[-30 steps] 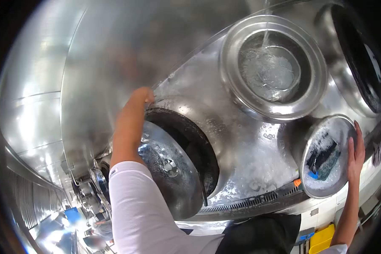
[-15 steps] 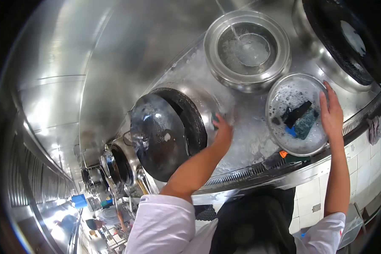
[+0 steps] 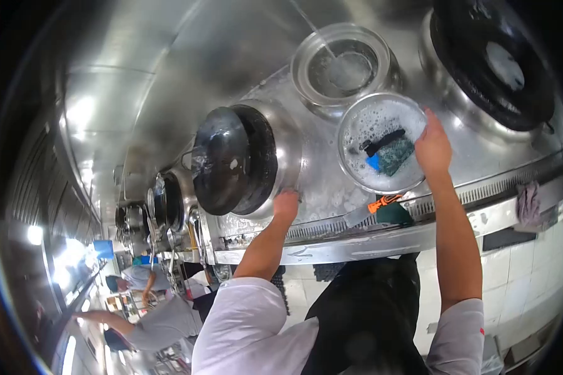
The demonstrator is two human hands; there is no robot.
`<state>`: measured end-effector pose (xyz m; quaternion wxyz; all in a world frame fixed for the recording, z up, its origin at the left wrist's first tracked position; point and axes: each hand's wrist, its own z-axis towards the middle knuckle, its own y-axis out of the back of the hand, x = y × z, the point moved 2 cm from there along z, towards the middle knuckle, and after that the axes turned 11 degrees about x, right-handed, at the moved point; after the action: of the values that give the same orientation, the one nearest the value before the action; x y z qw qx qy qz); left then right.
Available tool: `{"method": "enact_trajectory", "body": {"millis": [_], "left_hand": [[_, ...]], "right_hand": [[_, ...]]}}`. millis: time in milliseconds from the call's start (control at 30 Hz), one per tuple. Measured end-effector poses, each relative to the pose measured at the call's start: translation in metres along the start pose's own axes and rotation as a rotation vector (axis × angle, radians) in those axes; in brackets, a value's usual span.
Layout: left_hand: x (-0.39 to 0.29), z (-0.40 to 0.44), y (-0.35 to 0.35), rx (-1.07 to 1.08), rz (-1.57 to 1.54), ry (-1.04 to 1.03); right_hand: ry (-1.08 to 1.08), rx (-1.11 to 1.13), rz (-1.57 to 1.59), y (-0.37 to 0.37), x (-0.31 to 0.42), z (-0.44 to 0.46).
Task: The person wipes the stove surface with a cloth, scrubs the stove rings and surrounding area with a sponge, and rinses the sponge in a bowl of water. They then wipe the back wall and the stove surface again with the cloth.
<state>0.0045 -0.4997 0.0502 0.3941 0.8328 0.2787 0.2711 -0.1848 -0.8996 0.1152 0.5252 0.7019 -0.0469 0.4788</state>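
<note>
My right hand (image 3: pixel 433 145) is closed on the right rim of a round metal basin (image 3: pixel 356 178) of soapy water. A dark green scouring pad (image 3: pixel 396 156), a black strip (image 3: pixel 385 142) and a blue piece (image 3: pixel 373 162) lie in the suds. My left hand (image 3: pixel 286 204) rests low on the steel counter beside the left wok (image 3: pixel 263 159), its fingers bunched round something small and dark, mostly hidden. A dark round lid or pan (image 3: pixel 220 161) leans over that wok.
Water runs into a round steel pot (image 3: pixel 301 65) behind the basin. A large black wok (image 3: pixel 475 75) stands at the right. An orange-handled tool (image 3: pixel 383 202) lies by the drain grate (image 3: pixel 494 182). A pink cloth (image 3: pixel 528 203) hangs at the edge. Two people (image 3: pixel 162 322) are at lower left.
The basin has moved left, closer to the steel pot, with my right hand on it. My left hand has come down and left toward the counter's front edge. More of the orange-handled tool shows.
</note>
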Motion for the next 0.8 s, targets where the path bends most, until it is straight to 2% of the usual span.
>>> {"method": "enact_trajectory", "body": {"millis": [33, 100, 167, 233, 267, 300, 333, 400, 433, 500, 533, 567, 600, 633, 700, 733, 767, 800], "left_hand": [[-0.002, -0.007, 0.008, -0.022, -0.011, 0.026], [-0.012, -0.04, 0.061, -0.423, -0.321, 0.194], [-0.057, -0.055, 0.139, -0.791, -0.468, -0.07], [-0.122, -0.068, 0.208, -0.976, -0.321, -0.356], [-0.145, -0.05, 0.214, -0.983, -0.228, -0.511], [-0.17, -0.029, 0.216, -0.778, -0.172, -0.58], [-0.196, -0.011, 0.215, -0.611, 0.002, -0.551], [-0.22, 0.027, 0.193, -0.609, -0.009, -0.496], [-0.22, 0.03, 0.191, -0.636, -0.028, -0.482], [-0.219, 0.038, 0.181, -0.48, -0.171, -0.345], [-0.217, 0.044, 0.18, -0.494, -0.199, -0.336], [-0.216, 0.054, 0.176, -0.289, -0.294, -0.348], [-0.213, 0.06, 0.174, -0.082, -0.386, -0.363], [-0.21, 0.062, 0.175, -0.095, -0.412, -0.356], [-0.203, 0.06, 0.178, -0.107, -0.8, -0.294], [-0.201, 0.055, 0.18, -0.262, -0.966, -0.278], [-0.194, 0.041, 0.184, -0.265, -0.983, -0.265], [-0.177, 0.015, 0.196, -0.309, -1.4, -0.327]], "right_hand": [[-0.001, -0.007, 0.012, 0.0, 0.001, -0.001], [0.066, 0.02, 0.052, 0.004, 0.005, -0.001], [0.068, 0.002, 0.043, -0.003, 0.0, 0.004], [0.164, 0.016, -0.03, -0.01, -0.009, 0.007], [0.195, 0.031, -0.043, -0.007, -0.006, 0.006], [0.222, 0.038, -0.059, -0.003, -0.001, 0.003], [0.273, 0.04, -0.07, 0.0, 0.004, 0.002], [0.2, 0.076, -0.149, 0.001, 0.008, 0.001], [0.228, 0.068, -0.168, 0.0, 0.011, 0.001], [0.41, -0.029, -0.232, -0.003, 0.013, -0.007], [0.465, -0.024, -0.229, -0.005, 0.012, -0.009], [0.489, -0.017, -0.25, -0.006, 0.01, -0.012], [0.425, 0.007, -0.279, -0.008, 0.007, -0.015], [0.359, 0.03, -0.307, -0.01, 0.004, -0.017], [0.388, 0.006, -0.306, -0.012, 0.002, -0.014], [0.391, -0.019, -0.287, -0.014, -0.001, -0.014], [0.406, -0.006, -0.294, -0.013, -0.005, -0.012], [0.404, -0.012, -0.318, -0.013, -0.009, -0.008]]}}
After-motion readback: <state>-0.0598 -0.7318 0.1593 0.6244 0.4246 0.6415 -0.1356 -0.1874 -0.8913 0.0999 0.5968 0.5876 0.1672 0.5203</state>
